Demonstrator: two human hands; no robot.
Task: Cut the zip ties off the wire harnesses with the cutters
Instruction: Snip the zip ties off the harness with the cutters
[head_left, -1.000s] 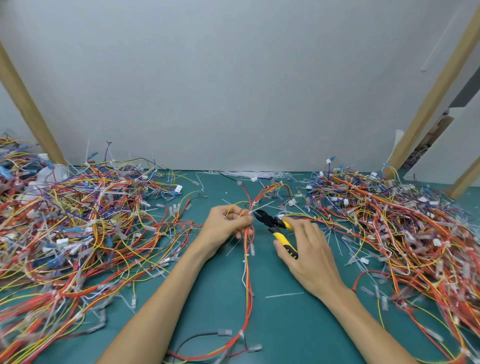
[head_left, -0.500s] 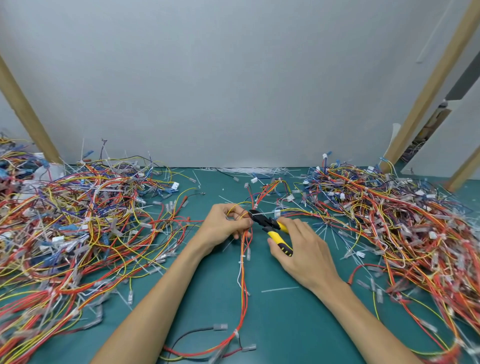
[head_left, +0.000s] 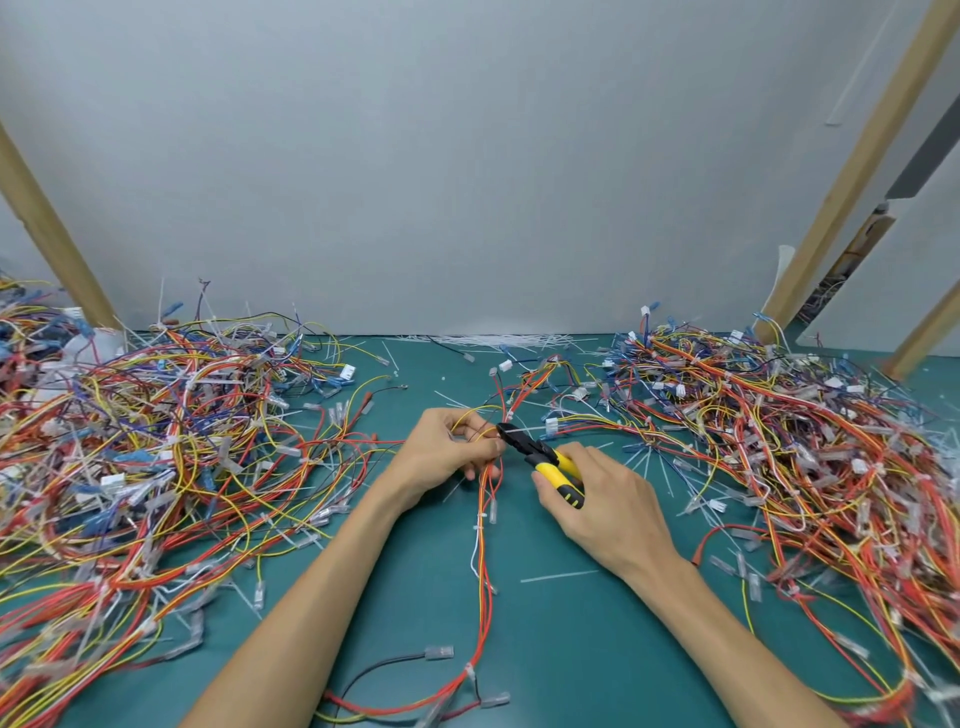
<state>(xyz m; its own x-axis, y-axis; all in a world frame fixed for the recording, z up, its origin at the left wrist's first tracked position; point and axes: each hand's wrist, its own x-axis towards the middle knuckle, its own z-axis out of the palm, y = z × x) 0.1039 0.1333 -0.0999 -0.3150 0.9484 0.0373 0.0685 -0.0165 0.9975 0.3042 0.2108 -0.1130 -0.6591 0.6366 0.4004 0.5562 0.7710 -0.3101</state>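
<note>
The left hand (head_left: 442, 456) is pinching a wire harness (head_left: 483, 545) lying along the counter (head_left: 415, 571). The right hand (head_left: 608, 504) is holding yellow-handled cutters (head_left: 540, 460) in its grip, their tip meeting the harness.

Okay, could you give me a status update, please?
Left hand grips harness. Right hand holds cutters, tips at harness. Wire piles alongside, not obstructing.

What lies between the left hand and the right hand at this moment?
In the head view, the harness runs down between the left hand and the right hand, and the black nose of the cutters reaches across to it.
</note>
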